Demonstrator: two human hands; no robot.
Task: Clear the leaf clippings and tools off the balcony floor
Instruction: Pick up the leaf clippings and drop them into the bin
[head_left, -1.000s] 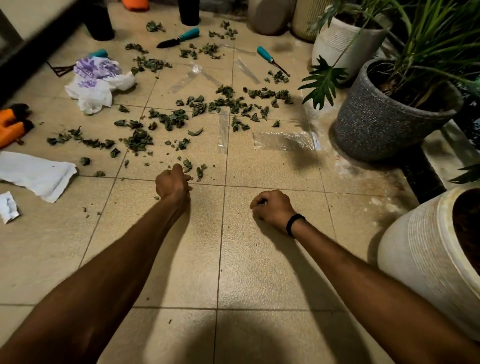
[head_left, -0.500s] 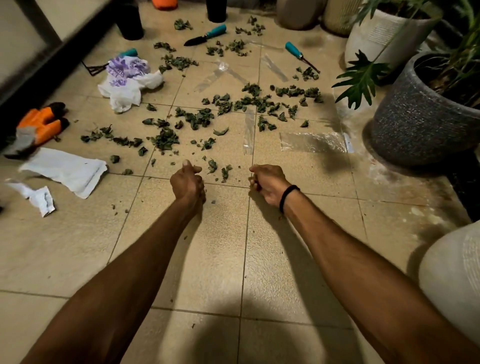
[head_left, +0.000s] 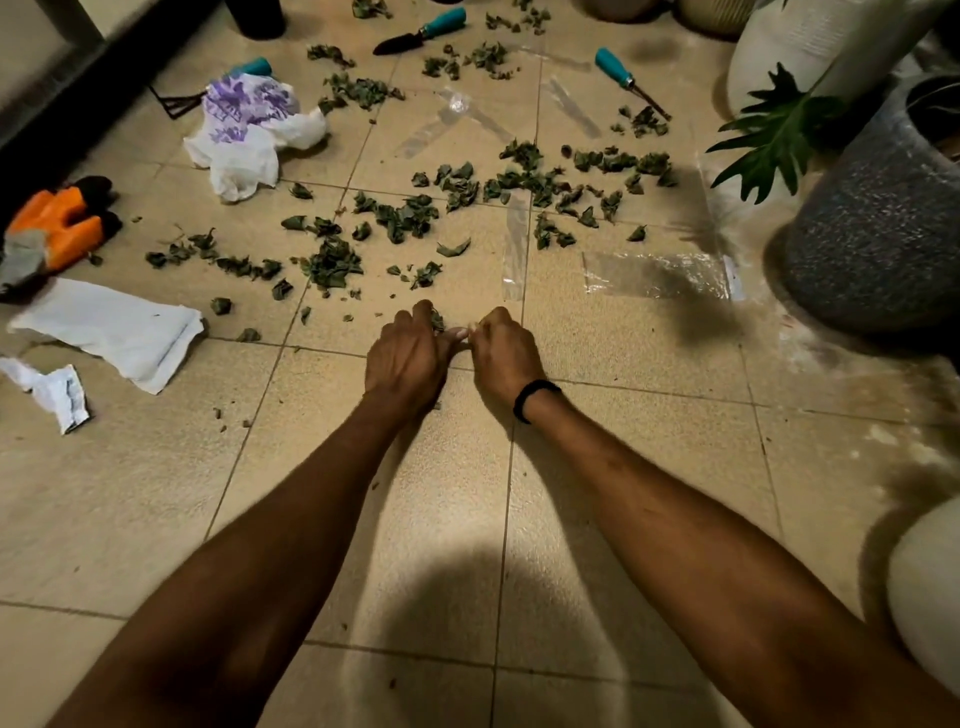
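**WHEN GATHERING IS UNDER WAY: CURRENT STATE**

While the left grip (head_left: 410, 353) curls its fingers round a few leaf clippings (head_left: 436, 319), the right grip (head_left: 506, 353) touches it, fingers curled; its contents are hidden. The clippings are dark green, crumpled, and strewn over the floor (head_left: 363, 519) tiles beyond. Farther off lie a teal-handled trowel (head_left: 421, 31) and a pointed tool (head_left: 628, 83). A third teal handle (head_left: 252, 67) is partly covered by a plastic bag (head_left: 249, 130).

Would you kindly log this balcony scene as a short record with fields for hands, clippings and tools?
Left hand: grips a few leaf clippings
Right hand: curled beside it, contents hidden
Leaf clippings: scattered across the tiles beyond the hands
Tools: teal-handled trowel, teal-handled hand tool, rake partly under plastic bag
Other: orange gloves, grey pot
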